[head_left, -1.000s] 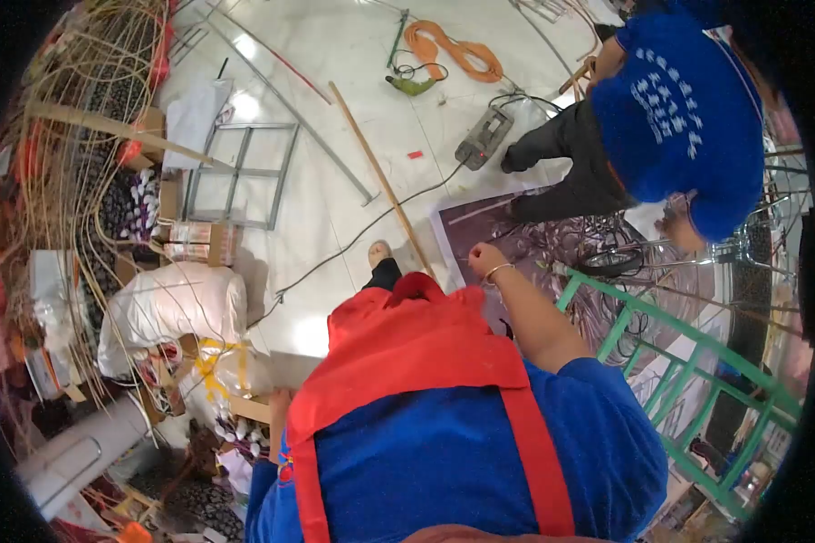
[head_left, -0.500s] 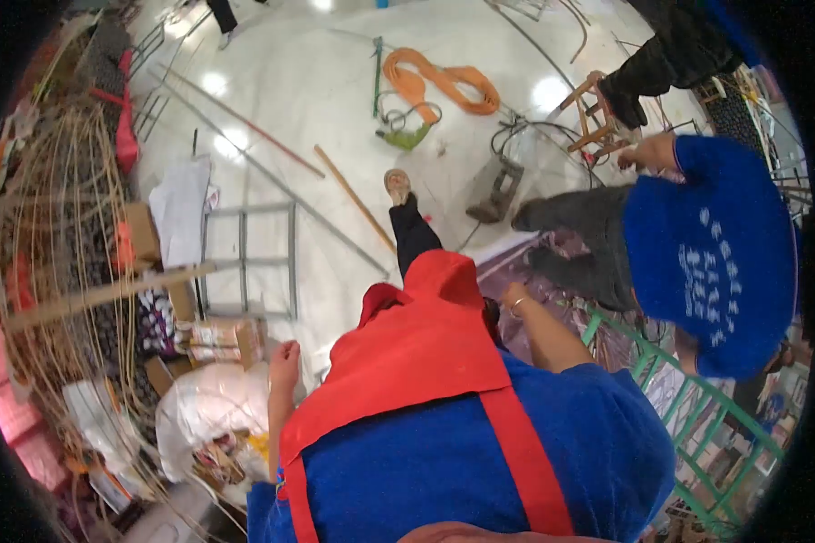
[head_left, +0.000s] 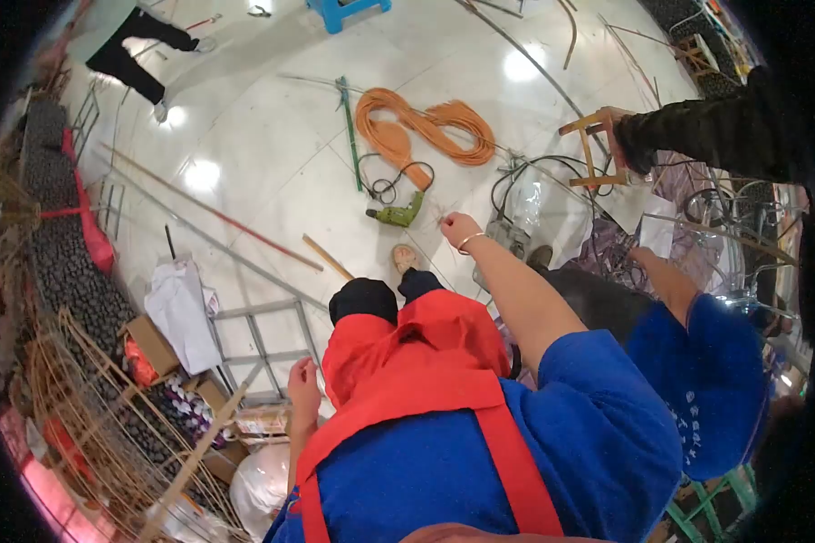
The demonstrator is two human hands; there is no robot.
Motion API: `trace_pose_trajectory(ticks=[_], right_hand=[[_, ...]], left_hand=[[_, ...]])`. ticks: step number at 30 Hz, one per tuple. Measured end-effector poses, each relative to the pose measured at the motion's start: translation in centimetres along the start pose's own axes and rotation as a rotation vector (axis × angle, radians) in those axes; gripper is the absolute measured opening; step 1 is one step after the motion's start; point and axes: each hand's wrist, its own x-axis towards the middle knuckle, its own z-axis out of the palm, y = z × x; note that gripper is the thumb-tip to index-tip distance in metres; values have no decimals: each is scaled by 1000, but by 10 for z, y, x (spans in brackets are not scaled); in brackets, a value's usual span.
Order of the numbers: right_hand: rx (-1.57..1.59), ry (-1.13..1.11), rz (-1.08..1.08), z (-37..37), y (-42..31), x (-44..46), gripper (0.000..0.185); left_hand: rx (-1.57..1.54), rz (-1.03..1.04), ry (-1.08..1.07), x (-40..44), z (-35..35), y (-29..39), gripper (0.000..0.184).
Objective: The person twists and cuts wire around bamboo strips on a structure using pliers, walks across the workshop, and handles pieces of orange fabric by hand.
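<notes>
My right hand point(head_left: 462, 232), with a bracelet at its wrist, reaches forward over the floor. Its fingers are curled in, and I see nothing held. Just ahead of it, apart from it, lies a green power drill point(head_left: 398, 214) with a dark cord point(head_left: 385, 188). Behind the drill is a looped orange hose or strap point(head_left: 453, 127). My left hand point(head_left: 304, 385) hangs low at my left side with its fingers loosely curled and nothing visible in them. It is nearest to a grey metal frame point(head_left: 258, 335) on the floor.
A co-worker in a blue shirt point(head_left: 697, 380) bends at my right. Another person's dark-clad leg point(head_left: 706, 136) is near a small wooden stool point(head_left: 598, 149). Long rods point(head_left: 217, 217), a blue stool point(head_left: 346, 11), bundled canes point(head_left: 91, 407) and boxes point(head_left: 154, 348) surround me.
My right hand has moved from beside my body forward toward the drill. I lean further forward, with both knees now bent in view. The co-worker in blue has stooped lower.
</notes>
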Motion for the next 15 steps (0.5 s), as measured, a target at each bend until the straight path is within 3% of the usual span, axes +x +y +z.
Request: trace_pose_trajectory(ticks=[4,7,11,15], right_hand=[[78,43,63,2,-21,94,22],[394,-23,324,32,-11,164,20],[755,117,507,57,-26,246,21],[829,272,524,123,-15,376,25]], left_hand=[[7,-48,30,67,-1,27,29],[-63,21,45,142,13,45,27],[-33,38,-79,254,55,101,24],[-136,107,-141,340,89,131,25]])
